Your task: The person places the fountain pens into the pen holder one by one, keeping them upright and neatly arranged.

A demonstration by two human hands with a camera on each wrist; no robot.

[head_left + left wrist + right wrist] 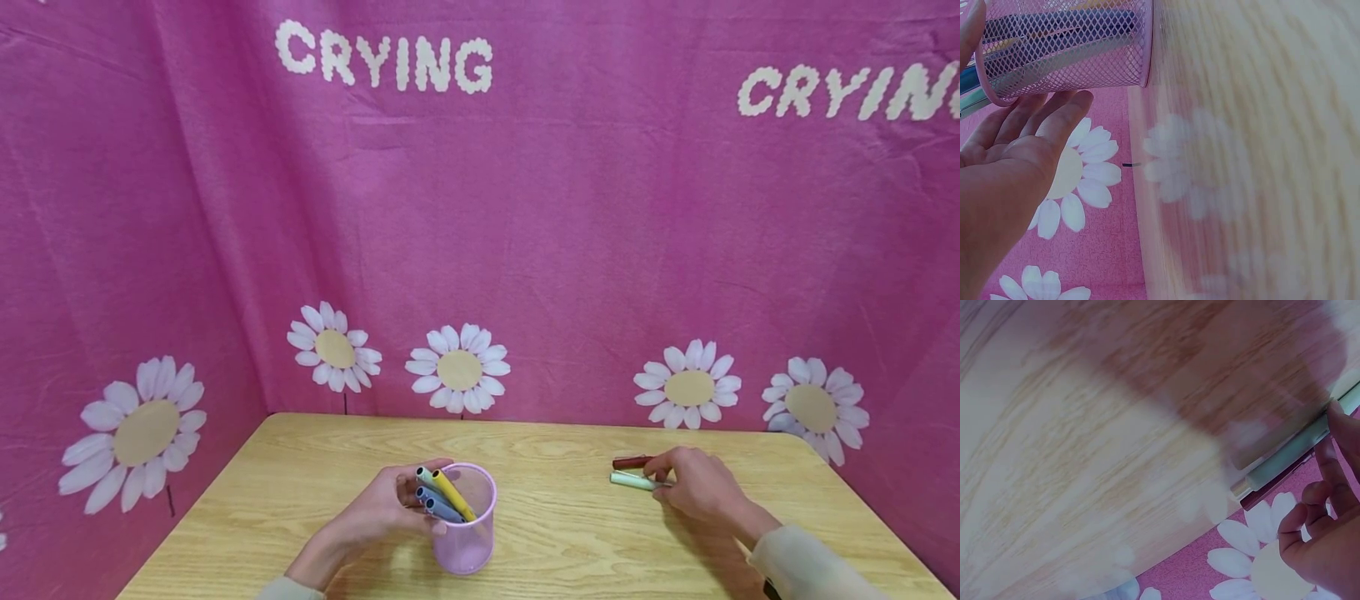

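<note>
A pink mesh pen cup stands on the table with several markers leaning in it, among them a yellow marker and grey-blue ones. My left hand grips the cup near its rim from the left; in the left wrist view the fingers lie along the mesh. Farther right, my right hand pinches a mint-green marker between thumb and fingertip, low at the tabletop. Just behind it lies a dark red marker. In the right wrist view, the mint-green marker partly covers the red one.
The light wood table has rounded far corners. A pink cloth with white daisies and lettering hangs behind it and along both sides.
</note>
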